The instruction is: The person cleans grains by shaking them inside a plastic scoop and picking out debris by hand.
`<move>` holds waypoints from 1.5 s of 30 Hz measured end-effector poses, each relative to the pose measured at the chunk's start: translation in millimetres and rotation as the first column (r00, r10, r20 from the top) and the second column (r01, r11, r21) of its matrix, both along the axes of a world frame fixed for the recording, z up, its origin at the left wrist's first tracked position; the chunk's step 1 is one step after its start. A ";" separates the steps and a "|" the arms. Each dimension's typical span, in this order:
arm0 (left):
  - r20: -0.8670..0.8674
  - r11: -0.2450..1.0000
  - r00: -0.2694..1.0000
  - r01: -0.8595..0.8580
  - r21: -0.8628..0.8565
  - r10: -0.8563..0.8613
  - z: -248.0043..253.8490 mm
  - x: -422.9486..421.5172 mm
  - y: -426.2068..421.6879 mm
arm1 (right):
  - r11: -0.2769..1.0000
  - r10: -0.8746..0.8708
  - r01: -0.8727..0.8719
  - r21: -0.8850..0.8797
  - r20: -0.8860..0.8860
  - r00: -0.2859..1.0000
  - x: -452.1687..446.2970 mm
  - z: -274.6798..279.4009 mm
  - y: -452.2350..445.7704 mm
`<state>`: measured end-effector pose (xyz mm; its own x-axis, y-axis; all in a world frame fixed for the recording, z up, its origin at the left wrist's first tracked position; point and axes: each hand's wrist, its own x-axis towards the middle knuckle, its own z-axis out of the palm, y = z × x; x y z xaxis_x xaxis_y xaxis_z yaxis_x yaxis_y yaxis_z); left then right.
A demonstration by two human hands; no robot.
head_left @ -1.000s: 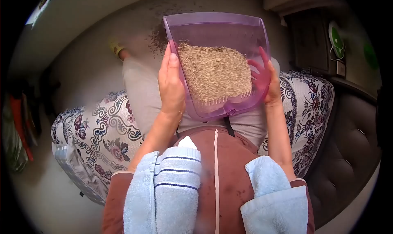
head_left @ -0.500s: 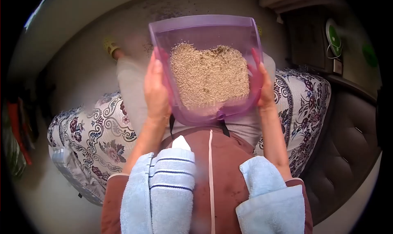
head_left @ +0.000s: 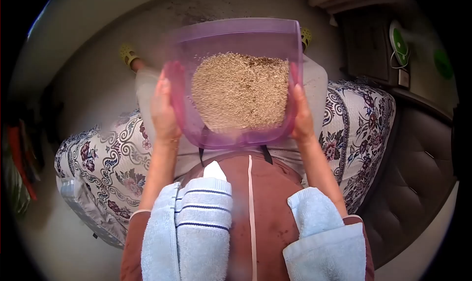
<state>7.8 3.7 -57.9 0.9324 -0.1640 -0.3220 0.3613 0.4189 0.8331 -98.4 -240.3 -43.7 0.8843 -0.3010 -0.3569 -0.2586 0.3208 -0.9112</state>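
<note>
The tray (head_left: 231,32) is translucent purple plastic, with a broad, straight far end and rounded near corners; its left side is blurred. It holds pale tan grain (head_left: 241,94), with darker bits gathered along the far edge. The tray is located above your lap. Your left grip (head_left: 164,111) and right grip (head_left: 303,115) are clamped on its opposite side walls. The floral cover (head_left: 115,168) carries a dark tag (head_left: 95,236), too small to read.
</note>
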 end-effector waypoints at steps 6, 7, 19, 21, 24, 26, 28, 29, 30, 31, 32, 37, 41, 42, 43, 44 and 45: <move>-0.027 0.996 0.999 0.024 0.086 -0.022 10.5 15.1 8.1 | 0.983 0.064 -0.032 0.178 -0.174 0.983 6.6 -7.2 -3.9; -0.017 0.987 1.000 0.005 0.162 -0.002 16.2 7.7 -12.8 | 0.964 0.072 -0.011 0.265 -0.224 0.972 12.2 -12.8 -26.1; -0.034 0.997 0.999 0.043 0.069 -0.040 -11.6 21.8 13.7 | 0.988 0.024 0.009 0.153 -0.209 0.978 6.6 -0.3 5.8; -0.044 0.994 0.999 -0.008 0.106 0.012 2.9 -0.5 -20.8 | 0.967 0.077 -0.021 0.254 -0.214 0.974 5.2 -20.7 -38.5; -0.016 0.997 0.998 -0.056 0.047 0.057 17.6 -20.9 -37.4 | 0.937 0.076 -0.039 0.348 -0.093 0.993 -2.0 -25.0 -48.8; 0.006 0.999 1.000 -0.022 0.041 0.022 10.7 -9.7 -7.3 | 0.964 -0.020 0.021 0.267 -0.005 1.000 -1.8 -17.8 -8.4; 0.000 1.000 1.000 0.029 0.004 -0.029 -2.2 8.1 33.3 | 0.996 0.020 -0.023 0.082 0.029 0.999 -5.4 -12.3 23.7; -0.017 0.998 0.998 0.061 -0.034 -0.062 -10.1 17.4 47.7 | 0.999 0.043 -0.043 -0.011 0.046 0.998 -6.8 -9.9 37.5; -0.042 0.996 0.996 0.074 -0.056 -0.077 -7.7 23.8 49.8 | 0.993 0.069 -0.063 -0.100 0.059 0.996 -7.8 -8.9 44.7; -0.020 0.998 0.998 0.062 0.018 -0.062 -4.2 22.2 43.2 | 0.998 0.042 -0.043 0.048 0.010 0.999 -6.1 -11.3 38.9; 0.007 0.994 0.998 0.054 0.091 -0.055 -1.7 17.9 26.1 | 0.981 0.017 -0.009 0.193 -0.041 0.999 -2.0 -16.5 21.7; 0.001 0.996 0.999 -0.054 0.068 0.054 2.5 -15.5 -36.9 | 0.894 0.022 0.014 0.448 -0.075 0.997 2.8 -24.8 -38.4; -0.128 0.999 0.991 0.036 0.014 -0.033 -24.4 14.7 32.7 | 0.997 0.018 -0.013 0.071 -0.077 0.997 1.1 -5.4 6.5; -0.156 0.998 0.986 0.059 0.010 -0.057 -21.1 21.6 39.3 | 0.994 0.015 -0.002 0.107 -0.120 0.993 1.4 -6.3 4.4; -0.180 0.996 0.980 0.086 0.007 -0.083 -16.8 26.7 43.8 | 0.989 0.010 0.013 0.145 -0.159 0.987 2.3 -7.4 3.1; -0.140 0.994 0.988 0.074 0.081 -0.062 -15.1 24.4 40.2 | 0.983 0.004 0.033 0.183 -0.198 0.980 2.5 -8.6 2.5; -0.097 0.986 0.994 0.062 0.154 -0.047 -7.9 17.6 22.9 | 0.974 -0.004 0.057 0.219 -0.236 0.972 2.5 -9.9 1.3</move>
<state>25.4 26.5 -65.8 0.8883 -0.1544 -0.4325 0.4589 0.2633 0.8486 -95.9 -239.0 -53.6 0.7601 -0.2157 -0.6129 -0.4418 0.5200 -0.7310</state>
